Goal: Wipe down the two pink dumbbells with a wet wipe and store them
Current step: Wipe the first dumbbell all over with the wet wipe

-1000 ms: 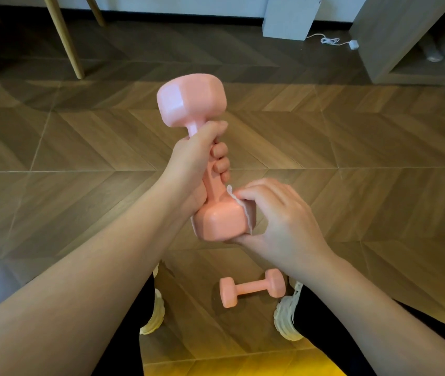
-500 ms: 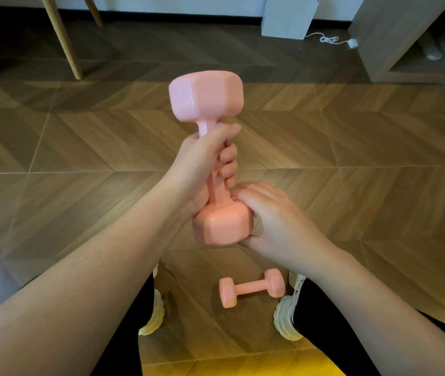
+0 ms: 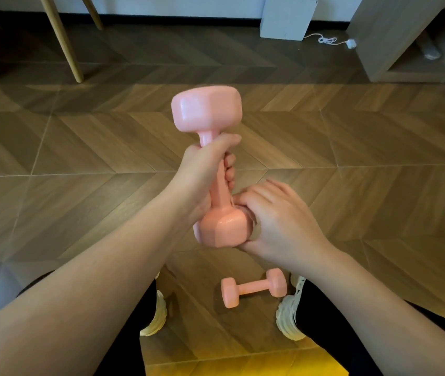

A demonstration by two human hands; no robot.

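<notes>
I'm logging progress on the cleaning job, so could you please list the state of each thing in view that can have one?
Held dumbbell: upright in the air, gripped by its handle.
Left hand: closed around the handle.
Right hand: cupped against the lower head.
Wet wipe: mostly hidden under the right hand, against the lower head.
Second dumbbell: lying on its side on the floor between the shoes, untouched.
</notes>
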